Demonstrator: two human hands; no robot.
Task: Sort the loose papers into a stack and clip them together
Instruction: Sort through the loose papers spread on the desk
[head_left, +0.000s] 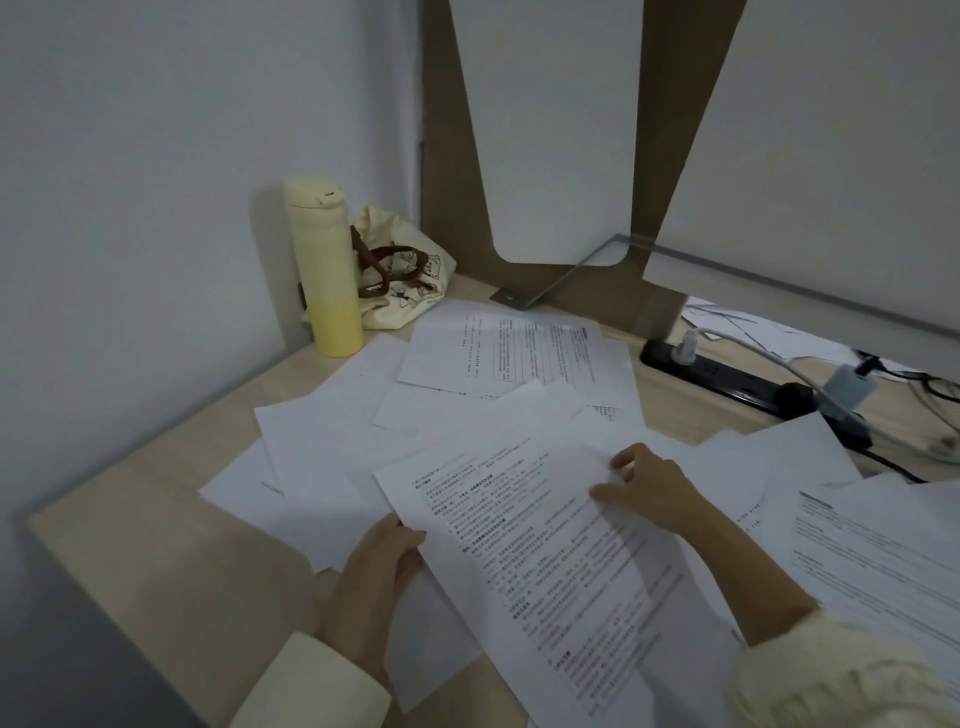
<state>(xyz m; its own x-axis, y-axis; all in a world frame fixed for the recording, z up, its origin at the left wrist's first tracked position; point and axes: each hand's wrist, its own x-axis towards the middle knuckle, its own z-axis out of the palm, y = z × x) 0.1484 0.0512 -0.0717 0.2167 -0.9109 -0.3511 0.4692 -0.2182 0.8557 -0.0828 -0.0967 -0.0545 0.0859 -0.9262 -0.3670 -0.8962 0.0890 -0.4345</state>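
Several loose white papers (332, 447) lie scattered and overlapping across the light wooden desk (171, 551). A printed sheet (524, 530) with dense text is on top in front of me. My left hand (374, 577) grips its left edge, thumb on top. My right hand (649, 486) pinches the sheet's upper right part with thumb and fingers. More printed sheets (514, 353) lie farther back, and others (878, 545) lie at the right. No clip is visible.
A tall yellow bottle (324, 270) stands at the back left beside a cream cloth bag (402, 280). A black power strip (727, 379) with plugs and cables (852, 395) lies at the back right. A wall runs along the left, a glass panel behind.
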